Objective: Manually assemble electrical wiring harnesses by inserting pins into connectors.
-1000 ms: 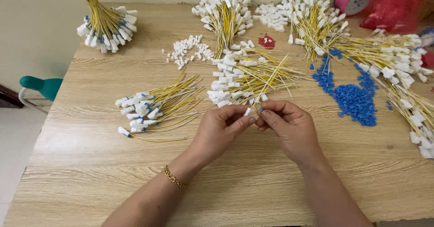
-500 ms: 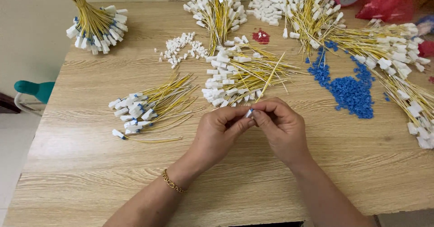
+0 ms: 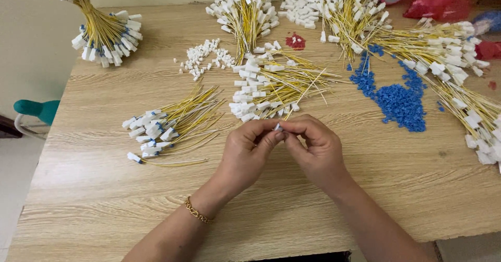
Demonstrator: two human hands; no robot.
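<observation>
— What's pinched there?
— A small white plug (image 3: pixel 278 128), gripped between the fingertips of left hand (image 3: pixel 249 152) and right hand (image 3: pixel 317 150), above the table (image 3: pixel 104 210); too hidden to tell which way it points

Left hand (image 3: pixel 248 155) and right hand (image 3: pixel 315 150) pinching a white connector (image 3: pixel 278 128) — fingertips meeting, yellow wire bundles (image 3: pixel 274 87) beyond

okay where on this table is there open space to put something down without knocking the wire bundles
Bare wood shows along the near edge of the table, left of the left hand below the small yellow wire bundle, and right of the right hand below the blue pieces. The far half is crowded.
</observation>
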